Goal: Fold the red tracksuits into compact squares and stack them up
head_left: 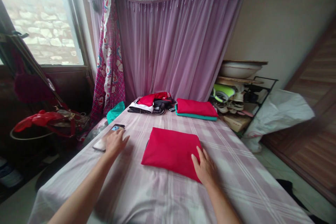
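Observation:
A folded red cloth (pixel 172 152), roughly rectangular, lies flat in the middle of the table; a sliver of dark fabric shows at its left edge. On its right side rests my right hand (pixel 206 166), fingers spread and touching the cloth without gripping it. My left hand (pixel 115 142) is off to the left, over a phone (pixel 100 145) lying near the table's left edge. The hand covers part of the phone, and its thumb stands apart from the other fingers. Whether those fingers touch the phone, I cannot tell.
A red folded cloth (pixel 195 107) lies on a teal one at the table's far end, beside a pile of clothes (pixel 153 103). A checked cloth (pixel 162 196) covers the table. To the right stands a shoe rack (pixel 258 106) with a white sack (pixel 283 112). Purple curtains (pixel 173 49) hang behind.

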